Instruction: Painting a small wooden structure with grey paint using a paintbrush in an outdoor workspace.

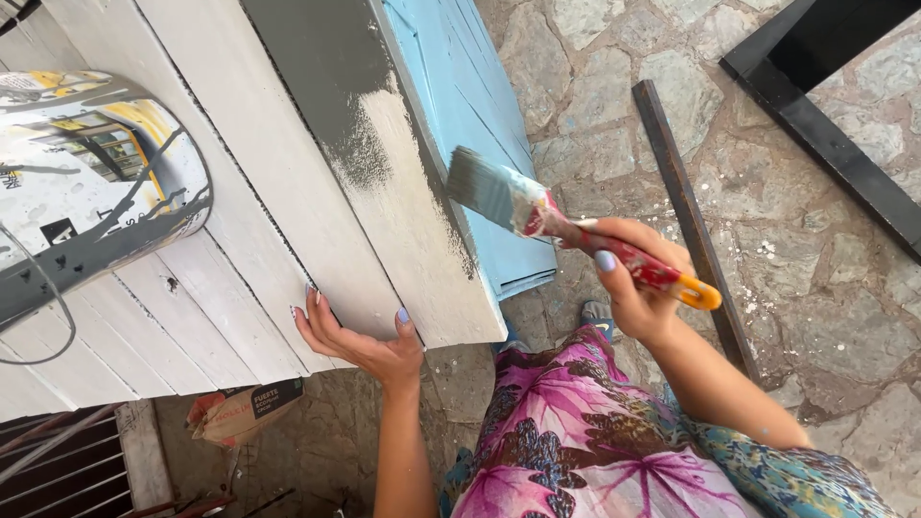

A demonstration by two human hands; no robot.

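My right hand [638,288] grips a red-and-yellow handled paintbrush [537,211], its grey-loaded bristles held just off the right edge of a white wooden board [288,192]. The board's upper part is painted dark grey, fading into streaky white lower down. My left hand [360,336] presses flat against the board's near end, fingers spread underneath its edge. A light blue panel [470,86] lies beside and under the board, below the brush.
A paint can [91,182] streaked with grey stands on the white slats at left, its wire handle hanging down. Stone paving lies all around. Black metal bars [686,211] rest on the ground at right. A crumpled paper bag [240,408] sits below.
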